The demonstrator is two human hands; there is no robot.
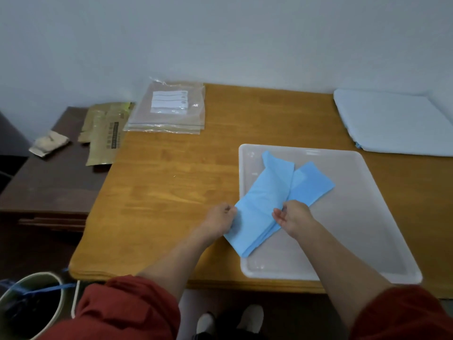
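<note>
Dim, soft, even light; wide-angle edge distortion.

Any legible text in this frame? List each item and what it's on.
Nothing can be read in this frame.
White labels on the clear bags: printed lines, too blurred to read.
Brown paper packaging: a strip of dark print, too small and blurred to read.
Blue sheet and white tray: no text visible.
</note>
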